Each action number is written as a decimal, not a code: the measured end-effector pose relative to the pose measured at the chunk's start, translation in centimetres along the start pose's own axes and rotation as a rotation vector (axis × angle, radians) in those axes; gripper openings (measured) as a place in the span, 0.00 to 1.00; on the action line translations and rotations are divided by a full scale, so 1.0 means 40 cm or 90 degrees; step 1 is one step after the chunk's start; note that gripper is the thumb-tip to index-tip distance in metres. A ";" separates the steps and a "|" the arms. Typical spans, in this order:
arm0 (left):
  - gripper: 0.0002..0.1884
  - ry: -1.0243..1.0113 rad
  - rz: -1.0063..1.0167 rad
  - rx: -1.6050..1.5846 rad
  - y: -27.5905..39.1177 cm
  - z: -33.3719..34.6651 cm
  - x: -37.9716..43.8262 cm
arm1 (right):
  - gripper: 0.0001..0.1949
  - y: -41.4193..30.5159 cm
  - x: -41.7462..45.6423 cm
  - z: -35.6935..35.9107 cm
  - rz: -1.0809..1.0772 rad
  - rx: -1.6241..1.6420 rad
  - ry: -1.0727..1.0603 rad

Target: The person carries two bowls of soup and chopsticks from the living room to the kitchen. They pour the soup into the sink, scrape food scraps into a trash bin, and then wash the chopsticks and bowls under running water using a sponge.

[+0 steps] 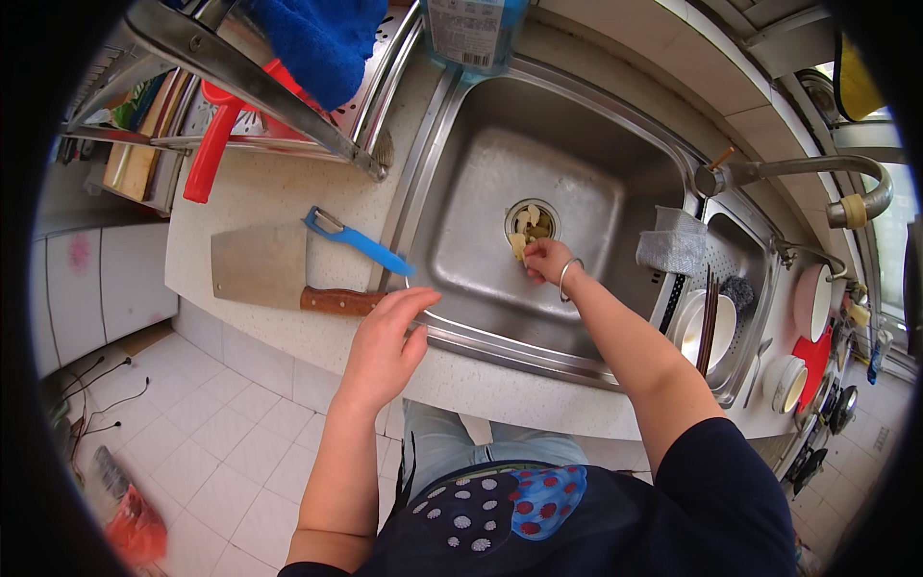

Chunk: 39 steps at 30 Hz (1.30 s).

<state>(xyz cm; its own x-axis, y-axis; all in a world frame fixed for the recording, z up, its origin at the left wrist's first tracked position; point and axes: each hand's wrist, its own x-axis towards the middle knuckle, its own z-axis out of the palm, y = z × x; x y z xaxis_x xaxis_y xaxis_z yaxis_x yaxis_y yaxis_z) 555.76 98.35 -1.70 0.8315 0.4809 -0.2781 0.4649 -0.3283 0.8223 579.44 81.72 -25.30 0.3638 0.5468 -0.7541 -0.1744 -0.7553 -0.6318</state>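
My right hand (546, 261) reaches down into the stainless steel sink (476, 173), its fingers bunched together beside the drain strainer (554, 220). Pale vegetable peelings (522, 222) lie in and over that strainer. One piece sits right at my fingertips, but whether they pinch it is hidden. My left hand (389, 335) hovers over the counter's front edge by the sink, thumb apart from the fingers, holding nothing. Close to it is the wooden handle of a cleaver (261, 265), lying flat on the counter. A blue peeler (360, 244) rests just behind the cleaver, its end at the sink rim.
A metal rack (267, 86) with a blue cloth (317, 47) and a red-handled utensil (213, 155) stands at left. Behind the sink is a blue liquid bottle (469, 36). At right are a faucet (800, 167), a grey cloth (672, 241), and a smaller basin holding bowls (710, 317) and chopsticks (710, 324).
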 end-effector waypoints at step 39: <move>0.19 -0.021 0.043 0.056 0.039 0.016 -0.032 | 0.13 -0.056 -0.025 0.005 -0.082 -0.600 0.094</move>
<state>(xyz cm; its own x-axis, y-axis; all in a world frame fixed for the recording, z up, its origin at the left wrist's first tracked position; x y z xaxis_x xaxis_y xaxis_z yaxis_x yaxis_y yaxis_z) 555.62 96.69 -0.39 0.8709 0.4285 -0.2405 0.4308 -0.4302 0.7934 579.27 82.95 -23.18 0.4512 0.6431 -0.6188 0.6584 -0.7079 -0.2556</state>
